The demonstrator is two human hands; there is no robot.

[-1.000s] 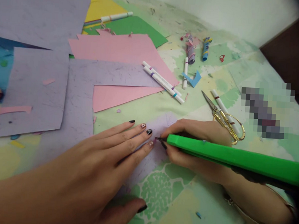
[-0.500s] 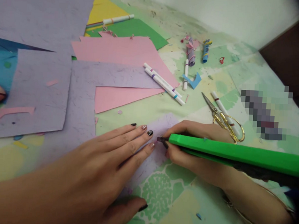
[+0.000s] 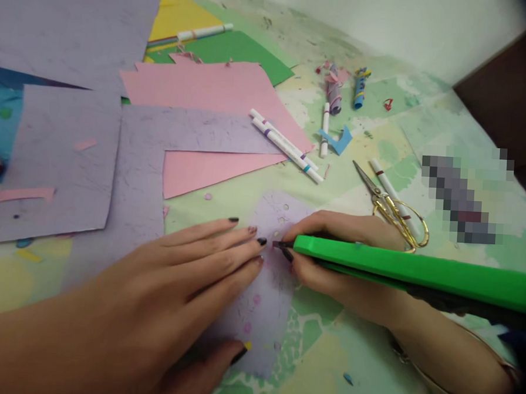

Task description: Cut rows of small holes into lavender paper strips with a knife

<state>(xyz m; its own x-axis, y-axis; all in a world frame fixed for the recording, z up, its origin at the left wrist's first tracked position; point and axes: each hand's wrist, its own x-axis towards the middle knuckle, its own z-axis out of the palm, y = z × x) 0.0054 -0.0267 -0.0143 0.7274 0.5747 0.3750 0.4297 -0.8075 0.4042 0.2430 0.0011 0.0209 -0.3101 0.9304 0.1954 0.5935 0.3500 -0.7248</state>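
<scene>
A light purple sheet [image 3: 268,315] with small holes and pink dots lies under my hands. My left hand [image 3: 165,298] rests flat on its left part, fingers stretched out, holding nothing. My right hand [image 3: 348,260] pinches a dark-tipped pen [image 3: 282,245], its tip close to the sheet just right of my left fingertips. A long bright green object [image 3: 400,266] passes over my right hand and hides part of it and of the pen.
Gold-handled scissors [image 3: 388,209] and a marker [image 3: 381,174] lie beyond my right hand. Two markers [image 3: 283,148] rest across pink paper [image 3: 207,82]. Purple sheets [image 3: 71,157] spread at left. Two small paper rolls [image 3: 359,93] are farther back. A person's hand shows at the left edge.
The purple sheet now shows more of its surface, with holes and pink dots in sight. My left fingers have shifted slightly left. My right hand stays by the same spot with the pen.
</scene>
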